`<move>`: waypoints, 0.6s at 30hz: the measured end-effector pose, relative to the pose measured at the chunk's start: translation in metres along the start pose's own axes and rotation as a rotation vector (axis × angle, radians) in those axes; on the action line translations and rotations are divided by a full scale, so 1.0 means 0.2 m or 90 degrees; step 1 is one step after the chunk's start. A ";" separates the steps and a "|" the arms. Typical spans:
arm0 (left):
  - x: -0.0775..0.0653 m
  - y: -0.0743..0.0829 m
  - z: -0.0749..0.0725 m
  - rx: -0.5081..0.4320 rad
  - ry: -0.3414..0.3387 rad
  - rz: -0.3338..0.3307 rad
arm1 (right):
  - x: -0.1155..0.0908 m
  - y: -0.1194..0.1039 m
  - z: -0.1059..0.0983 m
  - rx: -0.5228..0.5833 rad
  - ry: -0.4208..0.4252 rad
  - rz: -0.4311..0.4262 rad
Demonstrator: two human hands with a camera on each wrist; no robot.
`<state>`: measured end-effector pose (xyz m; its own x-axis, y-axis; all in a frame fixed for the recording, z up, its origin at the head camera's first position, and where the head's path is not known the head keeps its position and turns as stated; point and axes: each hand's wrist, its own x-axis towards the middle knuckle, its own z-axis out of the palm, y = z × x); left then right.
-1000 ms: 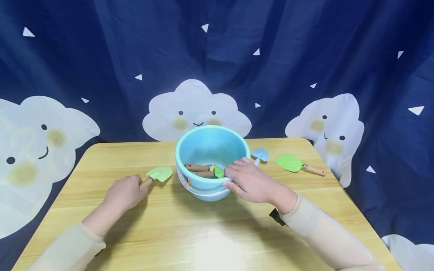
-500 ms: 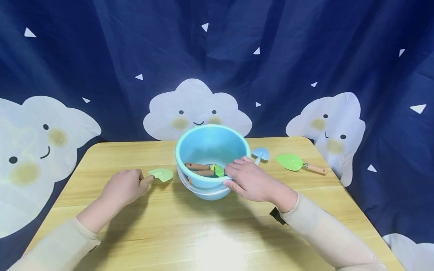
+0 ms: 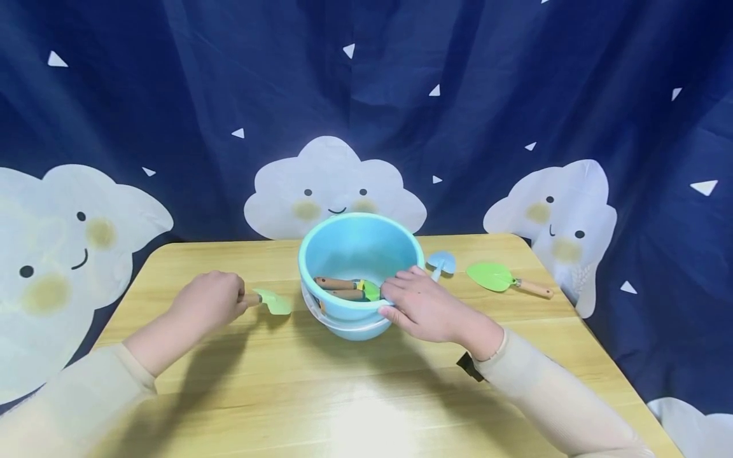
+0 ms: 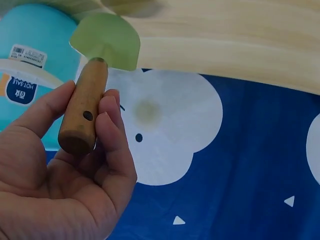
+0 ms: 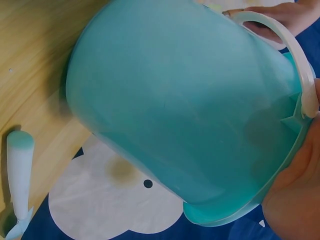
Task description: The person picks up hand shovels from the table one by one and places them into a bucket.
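Note:
My left hand (image 3: 209,305) grips the wooden handle of a small trowel (image 3: 277,302) to the left of a light blue bucket (image 3: 361,248). In the left wrist view the trowel (image 4: 90,90) lies between thumb and fingers, its pale green blade pointing away from the palm. My right hand (image 3: 426,305) holds the bucket's near right rim, thumb outside and fingers over the edge, partly hidden. Inside the bucket lie wooden-handled tools (image 3: 338,284), one with a green head. The right wrist view shows the bucket (image 5: 170,110) wall up close, with the right palm (image 5: 295,195) at its rim.
A small blue shovel (image 3: 442,261) lies behind the right hand. Further right is a bright green trowel (image 3: 491,277) with a wooden handle. The bucket's white carry handle (image 5: 290,45) hangs down outside. A dark blue curtain (image 3: 389,76) with clouds hangs behind the wooden table (image 3: 286,394).
My left hand has risen slightly and its forearm swung left, so the trowel's blade now angles down toward the right. The right hand and the bucket have stayed in place.

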<state>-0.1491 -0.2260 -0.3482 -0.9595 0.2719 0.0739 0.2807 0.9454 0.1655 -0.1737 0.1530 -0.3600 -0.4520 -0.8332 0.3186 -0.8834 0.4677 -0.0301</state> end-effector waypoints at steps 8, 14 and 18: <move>0.02 0.02 -0.06 0.020 -0.024 0.024 | 0.00 -0.01 -0.01 0.004 -0.014 0.011; 0.03 0.01 -0.08 0.013 -0.016 0.046 | 0.00 0.00 -0.01 0.001 -0.010 0.007; 0.04 0.01 -0.09 0.014 -0.005 0.073 | 0.00 0.00 -0.01 -0.001 -0.013 0.008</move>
<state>-0.1551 -0.2252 -0.3303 -0.9214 0.3794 0.0839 0.3877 0.9120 0.1340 -0.1732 0.1532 -0.3579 -0.4651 -0.8331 0.2994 -0.8776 0.4783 -0.0324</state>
